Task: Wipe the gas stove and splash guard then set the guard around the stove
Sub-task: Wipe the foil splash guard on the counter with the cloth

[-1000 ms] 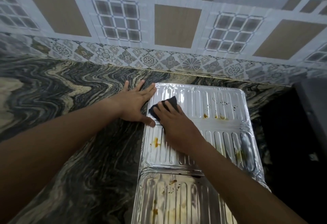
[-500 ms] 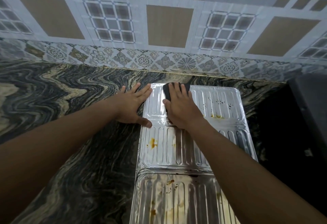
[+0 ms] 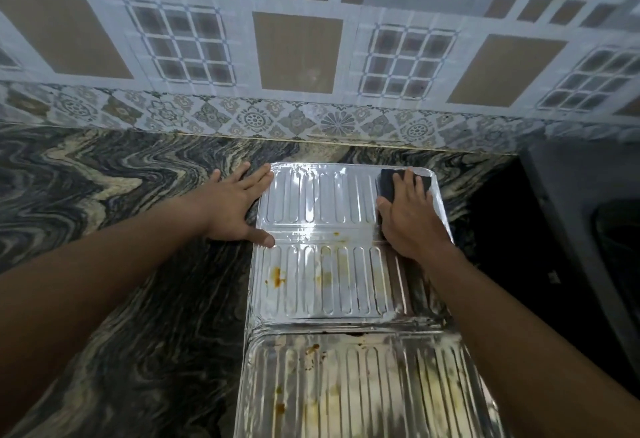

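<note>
The foil splash guard (image 3: 322, 285) lies flat on the marble counter, ribbed and shiny, with orange-brown stains on its nearer panels. My right hand (image 3: 410, 219) presses a dark cloth (image 3: 389, 184) flat on the guard's far right corner, fingers straight over it. My left hand (image 3: 235, 207) rests flat on the counter at the guard's far left edge, its thumb and fingertips touching the foil. The gas stove (image 3: 588, 229) shows as a dark body at the right edge.
The black-and-cream marble counter (image 3: 121, 229) spreads to the left of the guard. A patterned tile wall (image 3: 298, 56) rises directly behind it. Between the guard and the stove lies a dark strip of counter.
My right hand has slid the cloth from the far panel's left part across to its far right corner. The stains on that panel are mostly gone. My left hand has stayed put.
</note>
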